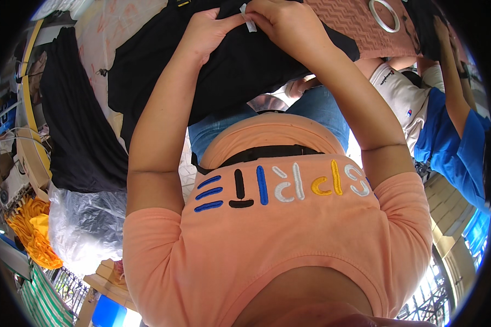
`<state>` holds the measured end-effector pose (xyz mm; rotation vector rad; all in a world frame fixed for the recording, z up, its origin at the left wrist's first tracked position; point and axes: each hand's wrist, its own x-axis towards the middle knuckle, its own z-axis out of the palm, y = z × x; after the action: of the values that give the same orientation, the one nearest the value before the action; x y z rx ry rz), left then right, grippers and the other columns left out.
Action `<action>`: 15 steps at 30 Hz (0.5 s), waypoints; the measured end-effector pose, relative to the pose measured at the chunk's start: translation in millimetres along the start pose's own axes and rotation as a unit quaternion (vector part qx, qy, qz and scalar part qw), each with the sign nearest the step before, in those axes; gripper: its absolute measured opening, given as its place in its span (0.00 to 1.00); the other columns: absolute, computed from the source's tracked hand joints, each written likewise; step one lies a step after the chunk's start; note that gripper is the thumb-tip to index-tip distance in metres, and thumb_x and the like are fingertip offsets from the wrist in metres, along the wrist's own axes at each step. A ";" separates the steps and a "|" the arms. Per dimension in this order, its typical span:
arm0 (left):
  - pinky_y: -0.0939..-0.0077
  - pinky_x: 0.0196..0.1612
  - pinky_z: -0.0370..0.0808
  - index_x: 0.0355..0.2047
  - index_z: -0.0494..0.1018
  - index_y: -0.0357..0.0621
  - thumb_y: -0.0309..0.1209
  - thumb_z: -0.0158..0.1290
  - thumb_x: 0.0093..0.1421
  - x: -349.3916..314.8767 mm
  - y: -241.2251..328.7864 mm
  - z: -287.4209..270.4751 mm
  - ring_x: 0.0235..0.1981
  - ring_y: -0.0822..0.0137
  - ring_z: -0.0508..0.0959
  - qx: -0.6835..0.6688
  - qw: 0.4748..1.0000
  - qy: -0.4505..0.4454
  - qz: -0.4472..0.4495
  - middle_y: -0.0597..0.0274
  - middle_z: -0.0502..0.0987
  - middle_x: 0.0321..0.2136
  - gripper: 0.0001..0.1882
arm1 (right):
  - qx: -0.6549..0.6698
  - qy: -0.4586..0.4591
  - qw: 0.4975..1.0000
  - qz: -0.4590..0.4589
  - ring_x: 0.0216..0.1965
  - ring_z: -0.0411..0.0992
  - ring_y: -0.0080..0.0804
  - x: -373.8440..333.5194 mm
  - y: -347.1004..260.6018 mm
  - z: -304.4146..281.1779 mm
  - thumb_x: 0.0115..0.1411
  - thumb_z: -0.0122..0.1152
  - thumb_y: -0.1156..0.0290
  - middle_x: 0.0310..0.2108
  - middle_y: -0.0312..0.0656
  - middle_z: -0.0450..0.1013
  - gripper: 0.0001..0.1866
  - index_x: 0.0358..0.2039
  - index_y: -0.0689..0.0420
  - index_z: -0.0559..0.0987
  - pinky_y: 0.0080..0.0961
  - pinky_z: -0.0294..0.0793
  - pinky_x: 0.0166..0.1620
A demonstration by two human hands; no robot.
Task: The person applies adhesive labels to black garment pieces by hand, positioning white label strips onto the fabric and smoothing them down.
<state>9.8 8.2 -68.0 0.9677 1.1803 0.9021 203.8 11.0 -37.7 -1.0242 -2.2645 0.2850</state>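
A black garment [229, 71] lies spread at the top of the head view, its lower part hanging over the near edge above my lap. A small white strip, like a label [251, 26], shows against the cloth between my hands. My right hand [286, 22] is closed, pinching the strip with thumb and fingertips. Opposite it, my left hand [210, 30] is closed on the black cloth. Its thumb reaches to the strip's edge, and its other fingers are mostly hidden.
A white tape roll [384, 15] lies on the salmon patterned cloth [343, 22]. More black fabric [76, 120] hangs at the left, above a clear plastic bag [87, 223] and orange cloth [35, 229]. At the right, a person in a blue top [447, 147] handles dark cloth.
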 end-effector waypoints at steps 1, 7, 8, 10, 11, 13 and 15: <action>0.77 0.39 0.78 0.45 0.81 0.35 0.32 0.64 0.62 -0.5 1.2 0.9 0.35 0.70 0.81 0.009 1.000 0.003 -0.003 0.61 0.83 0.37 0.15 | -0.020 -0.016 1.000 0.003 0.30 0.78 0.51 0.6 0.6 0.1 0.62 0.60 0.70 0.28 0.49 0.77 0.04 0.32 0.57 0.79 0.43 0.77 0.34; 0.77 0.41 0.77 0.45 0.81 0.36 0.31 0.64 0.61 -1.4 4.7 3.2 0.36 0.71 0.81 0.026 1.000 0.001 0.003 0.62 0.82 0.37 0.15 | 0.059 0.032 0.998 0.003 0.28 0.78 0.45 18.7 -9.3 -24.5 0.63 0.58 0.75 0.28 0.47 0.76 0.02 0.33 0.58 0.76 0.36 0.77 0.33; 0.77 0.42 0.77 0.45 0.81 0.36 0.30 0.64 0.61 -0.1 2.4 2.6 0.36 0.71 0.80 0.030 0.999 0.002 0.014 0.63 0.82 0.37 0.14 | 0.109 0.031 0.993 0.039 0.28 0.78 0.43 22.4 -10.6 -28.4 0.63 0.58 0.76 0.28 0.46 0.75 0.01 0.33 0.58 0.75 0.34 0.77 0.33; 0.78 0.42 0.77 0.44 0.81 0.36 0.29 0.64 0.61 2.2 -2.0 0.1 0.36 0.71 0.80 0.051 0.998 0.008 0.021 0.63 0.82 0.36 0.13 | 0.220 0.043 0.971 0.082 0.27 0.77 0.31 27.3 -17.9 -35.8 0.67 0.54 0.79 0.26 0.41 0.74 0.02 0.35 0.60 0.73 0.25 0.76 0.33; 0.78 0.42 0.76 0.44 0.82 0.37 0.28 0.63 0.61 3.3 -1.9 -0.9 0.36 0.71 0.80 0.067 0.998 0.012 0.018 0.64 0.82 0.36 0.12 | 0.242 0.045 0.965 0.091 0.28 0.76 0.29 28.9 -17.2 -38.0 0.68 0.54 0.80 0.26 0.40 0.74 0.02 0.36 0.60 0.73 0.24 0.76 0.33; 0.78 0.42 0.76 0.43 0.82 0.36 0.27 0.63 0.61 4.7 -2.7 -1.3 0.35 0.72 0.80 0.074 0.997 0.013 0.012 0.64 0.82 0.36 0.11 | 0.284 0.049 0.951 0.109 0.29 0.76 0.24 30.8 -14.7 -41.7 0.69 0.53 0.81 0.28 0.37 0.74 0.02 0.37 0.60 0.73 0.20 0.76 0.33; 0.78 0.41 0.76 0.42 0.82 0.36 0.27 0.63 0.61 2.1 1.4 1.5 0.35 0.72 0.80 0.057 0.998 0.012 0.006 0.64 0.82 0.35 0.11 | 0.347 0.052 0.930 0.107 0.29 0.75 0.21 30.9 -12.2 -44.5 0.68 0.53 0.82 0.30 0.36 0.74 0.03 0.38 0.60 0.73 0.17 0.75 0.34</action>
<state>11.5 10.4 -67.2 1.0586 1.2571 0.8651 208.8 22.9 16.4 -0.8605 -1.7325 1.0135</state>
